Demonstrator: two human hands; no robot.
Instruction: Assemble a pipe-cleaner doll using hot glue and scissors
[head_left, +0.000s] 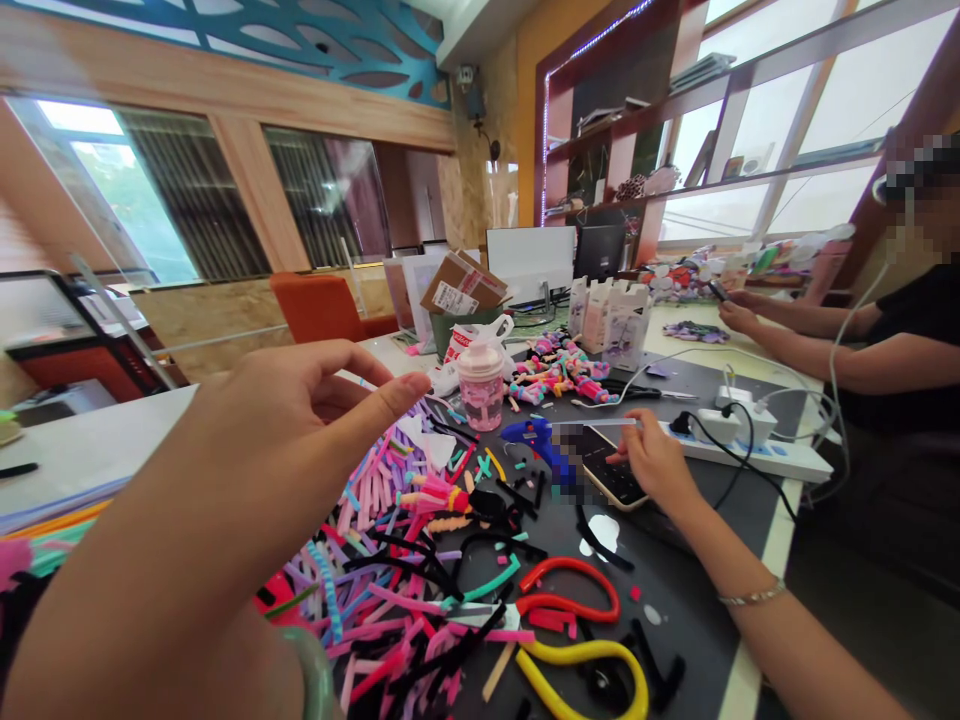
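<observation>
Beyond the left hand, large windows with dark vertical blinds are set in a wood-panelled wall; daylight is admitted through them; a teal cut-out panel is seen above; an orange chair is placed behind the white counter; beyond the right hand, dark red shelves are edged by a light strip; bright slanted panes are seen further right.

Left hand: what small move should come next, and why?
Probably lower the left hand onto the pile of coloured pipe-cleaner pieces and pick one. It hovers above the pile, thumb and fingers loosely curled around nothing visible, while the right hand rests on the phone beside the blue glue gun.
</observation>
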